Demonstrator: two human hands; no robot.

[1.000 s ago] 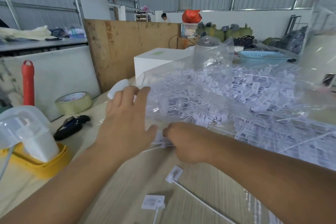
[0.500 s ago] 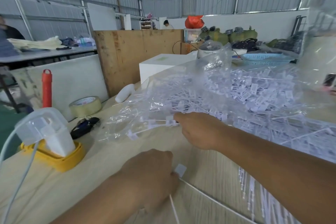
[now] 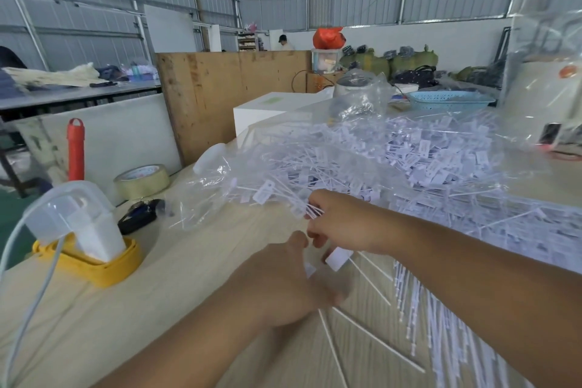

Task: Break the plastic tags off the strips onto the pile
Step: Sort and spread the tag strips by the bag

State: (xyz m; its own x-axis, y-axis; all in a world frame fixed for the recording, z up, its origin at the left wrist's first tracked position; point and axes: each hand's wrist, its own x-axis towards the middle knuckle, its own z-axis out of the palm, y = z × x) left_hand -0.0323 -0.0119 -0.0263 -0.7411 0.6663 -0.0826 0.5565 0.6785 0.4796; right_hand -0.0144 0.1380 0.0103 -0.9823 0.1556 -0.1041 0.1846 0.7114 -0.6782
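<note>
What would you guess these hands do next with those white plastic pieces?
Probably snap the tag off its strip. The left hand grips strips near the table, the right hand holds a bunch beside the pile, and the tag sits between them.

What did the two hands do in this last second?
The left hand left the clear bag, dropped toward the person and closed on loose tags on the table. The right hand drew back from the pile with a bunch of strips, now near the left. Tape roll and yellow base stayed put.
</note>
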